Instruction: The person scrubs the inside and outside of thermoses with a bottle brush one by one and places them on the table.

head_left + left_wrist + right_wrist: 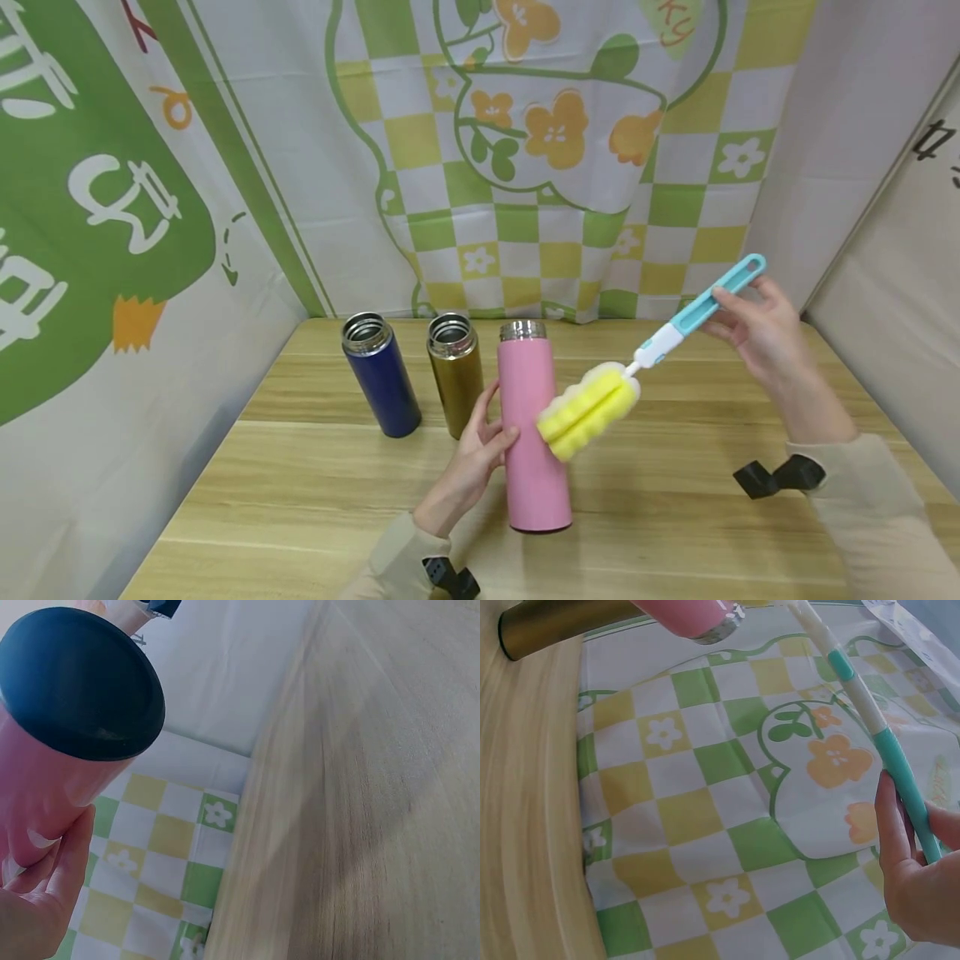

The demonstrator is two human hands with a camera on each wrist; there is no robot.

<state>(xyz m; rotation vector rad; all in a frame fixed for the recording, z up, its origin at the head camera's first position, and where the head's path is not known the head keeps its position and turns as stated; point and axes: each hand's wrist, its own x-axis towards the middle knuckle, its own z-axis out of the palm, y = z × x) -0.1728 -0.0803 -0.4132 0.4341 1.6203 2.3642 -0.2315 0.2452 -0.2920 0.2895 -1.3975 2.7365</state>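
Note:
A pink bottle (528,467), lidless with a steel rim, is gripped by my left hand (468,462) around its side. Its dark base (82,686) shows from below in the left wrist view, held off the table. My right hand (768,337) pinches the turquoise handle of a bottle brush (697,308) between thumb and fingers. The brush slants down leftward, and its yellow and white sponge head (592,408) is in front of the pink bottle's side; whether they touch I cannot tell. The right wrist view shows the fingers (891,817) along the handle.
Lidless blue (384,383) and gold-brown (455,375) bottles stand on the wooden table (300,492), left of the pink one. A checked, flower-printed curtain (510,242) hangs behind the table's back edge, with pale cloth walls at both sides.

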